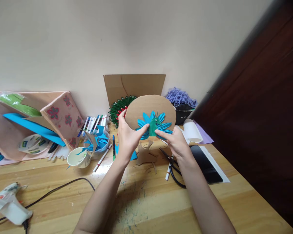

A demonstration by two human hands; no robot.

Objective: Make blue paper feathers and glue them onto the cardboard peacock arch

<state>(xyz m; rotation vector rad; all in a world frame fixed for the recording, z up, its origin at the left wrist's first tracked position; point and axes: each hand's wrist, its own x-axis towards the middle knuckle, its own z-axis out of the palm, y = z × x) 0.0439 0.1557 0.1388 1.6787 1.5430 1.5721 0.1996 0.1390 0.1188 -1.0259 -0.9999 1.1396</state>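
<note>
A rounded cardboard piece (148, 105) is held up above the table between my two hands. Blue petal-like strips (166, 126) fan out on its lower part, around a green bird-shaped cutout (153, 127). My left hand (129, 135) grips the cardboard's left edge, its thumb at the left side of the green cutout. At the right edge, my right hand (177, 141) holds the cardboard, with a finger touching the cutout's lower right. Behind the cardboard, a green and red fringed round piece (116, 109) is partly hidden.
Black scissors (174, 167) and a phone (206, 164) lie at the right. Cups (78, 157), markers (95, 123) and a pink box (63, 117) stand left. A glue gun (11, 203) with its cord is front left. Cardboard scraps (146, 154) lie below my hands.
</note>
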